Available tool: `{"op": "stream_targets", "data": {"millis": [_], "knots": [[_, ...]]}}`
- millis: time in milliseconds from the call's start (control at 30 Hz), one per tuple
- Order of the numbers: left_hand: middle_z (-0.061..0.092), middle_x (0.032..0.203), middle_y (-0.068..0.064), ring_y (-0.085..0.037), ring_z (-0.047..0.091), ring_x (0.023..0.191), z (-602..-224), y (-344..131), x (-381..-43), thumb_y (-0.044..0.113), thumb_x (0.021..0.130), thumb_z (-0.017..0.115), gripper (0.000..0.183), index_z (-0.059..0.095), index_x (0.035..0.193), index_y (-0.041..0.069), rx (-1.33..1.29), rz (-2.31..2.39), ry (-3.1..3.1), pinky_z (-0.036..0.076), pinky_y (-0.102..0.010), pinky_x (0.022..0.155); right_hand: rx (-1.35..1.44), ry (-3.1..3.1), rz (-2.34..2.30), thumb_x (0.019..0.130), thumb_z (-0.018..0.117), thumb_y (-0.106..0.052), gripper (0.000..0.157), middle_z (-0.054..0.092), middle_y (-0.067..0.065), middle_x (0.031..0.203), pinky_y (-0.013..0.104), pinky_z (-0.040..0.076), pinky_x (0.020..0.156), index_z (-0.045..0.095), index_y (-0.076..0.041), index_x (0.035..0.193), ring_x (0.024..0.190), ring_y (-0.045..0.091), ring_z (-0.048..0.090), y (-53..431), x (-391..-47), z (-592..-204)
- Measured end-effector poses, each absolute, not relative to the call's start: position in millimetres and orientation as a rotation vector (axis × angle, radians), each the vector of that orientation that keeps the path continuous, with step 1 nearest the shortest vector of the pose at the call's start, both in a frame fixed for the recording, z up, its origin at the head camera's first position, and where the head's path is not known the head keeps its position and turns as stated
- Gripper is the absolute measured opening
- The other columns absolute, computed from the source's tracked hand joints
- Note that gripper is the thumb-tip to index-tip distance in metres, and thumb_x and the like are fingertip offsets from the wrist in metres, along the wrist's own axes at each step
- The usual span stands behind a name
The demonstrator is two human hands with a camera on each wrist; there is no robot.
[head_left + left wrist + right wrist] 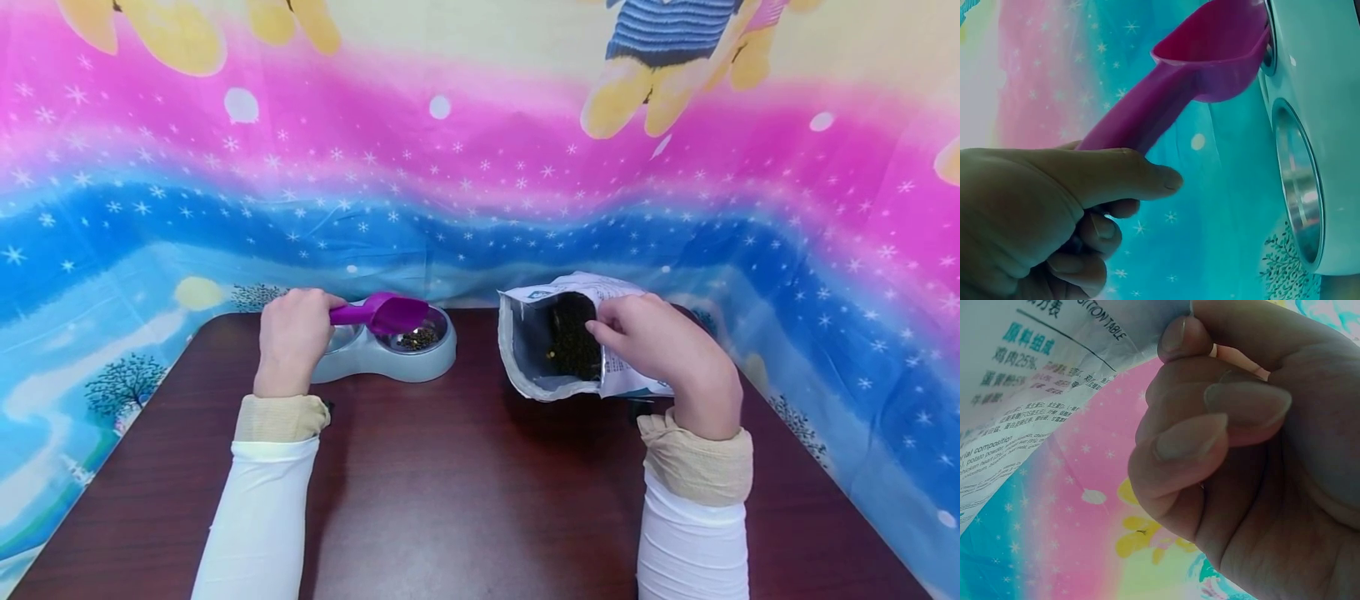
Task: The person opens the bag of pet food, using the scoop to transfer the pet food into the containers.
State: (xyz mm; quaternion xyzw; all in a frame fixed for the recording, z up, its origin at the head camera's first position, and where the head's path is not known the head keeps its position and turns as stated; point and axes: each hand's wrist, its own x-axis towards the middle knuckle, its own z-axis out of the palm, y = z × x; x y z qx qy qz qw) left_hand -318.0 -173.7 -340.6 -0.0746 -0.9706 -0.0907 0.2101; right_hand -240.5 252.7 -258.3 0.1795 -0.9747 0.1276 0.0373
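My left hand (294,337) grips the handle of a purple scoop (397,314), its head tilted over the right-hand bowl of a pale grey double pet bowl (431,363). Some brown kibble (417,339) lies in that bowl. In the left wrist view the scoop (1210,56) looks empty, and the other steel bowl (1300,187) shows bare metal. My right hand (663,337) pinches the upper edge of an open pet food bag (513,354), which lies on its side with its mouth facing left. Dark kibble (573,337) fills part of the bag.
The dark brown wooden table (450,500) extends toward me beneath both arms. A colourful printed cloth (465,167) hangs behind the table and along its sides. Bowl and bag both sit near the back edge, with a gap of table between them.
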Motion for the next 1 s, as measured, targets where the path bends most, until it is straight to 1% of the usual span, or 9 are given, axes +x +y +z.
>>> {"op": "stream_targets", "data": {"millis": [200, 433, 633, 867, 933, 1000], "knots": [[0.082, 0.098, -0.022, -0.041, 0.072, 0.077, -343.2, -172.1, -319.4, 0.004, 0.091, 0.083, 0.03, 0.085, 0.119, 0.015, -0.28, -0.158, -2.614, 0.062, -0.055, 0.069, 0.558, -2.99, 0.393, 0.109, 0.063, -0.02, 0.034, 0.044, -0.002, 0.064, 0.033, 0.041, 0.067, 0.059, -0.012, 0.076, 0.062, 0.015, 0.045, 254.3, -240.9, -259.8], [0.081, 0.094, -0.018, -0.042, 0.073, 0.08, -346.2, -172.3, -320.7, -0.003, 0.092, 0.079, 0.032, 0.085, 0.117, 0.016, -0.33, -0.078, -2.557, 0.063, -0.055, 0.07, 0.552, -2.99, 0.388, 0.108, 0.063, -0.018, 0.033, 0.045, 0.0, 0.064, 0.033, 0.042, 0.067, 0.059, -0.012, 0.076, 0.061, 0.016, 0.046, 253.4, -240.0, -258.2], [0.081, 0.096, -0.019, -0.042, 0.073, 0.082, -346.3, -172.9, -319.6, -0.001, 0.091, 0.08, 0.031, 0.085, 0.118, 0.015, -0.314, -0.09, -2.552, 0.062, -0.055, 0.071, 0.552, -2.989, 0.39, 0.109, 0.062, -0.018, 0.034, 0.045, 0.0, 0.064, 0.033, 0.042, 0.066, 0.058, -0.012, 0.075, 0.061, 0.016, 0.045, 252.7, -239.6, -256.9], [0.08, 0.094, -0.021, -0.045, 0.072, 0.077, -340.4, -177.5, -317.8, -0.002, 0.093, 0.071, 0.035, 0.085, 0.117, 0.018, -0.233, -0.167, -2.611, 0.058, -0.058, 0.063, 0.562, -2.993, 0.393, 0.109, 0.062, -0.021, 0.034, 0.044, -0.002, 0.064, 0.033, 0.041, 0.067, 0.059, -0.012, 0.077, 0.062, 0.015, 0.045, 253.2, -241.1, -258.0], [0.08, 0.095, -0.021, -0.044, 0.071, 0.076, -338.6, -178.9, -317.5, -0.001, 0.092, 0.072, 0.031, 0.085, 0.115, 0.017, -0.226, -0.193, -2.64, 0.057, -0.057, 0.062, 0.563, -2.994, 0.399, 0.109, 0.063, -0.021, 0.034, 0.044, -0.003, 0.064, 0.033, 0.041, 0.067, 0.059, -0.012, 0.077, 0.062, 0.015, 0.045, 253.6, -241.6, -258.9], [0.08, 0.094, -0.022, -0.043, 0.07, 0.074, -337.7, -179.9, -317.6, 0.003, 0.092, 0.076, 0.024, 0.084, 0.112, 0.014, -0.225, -0.233, -2.669, 0.056, -0.056, 0.062, 0.559, -2.995, 0.404, 0.109, 0.063, -0.021, 0.034, 0.043, -0.003, 0.064, 0.033, 0.041, 0.067, 0.059, -0.012, 0.076, 0.062, 0.015, 0.044, 253.4, -241.6, -259.0]]}}
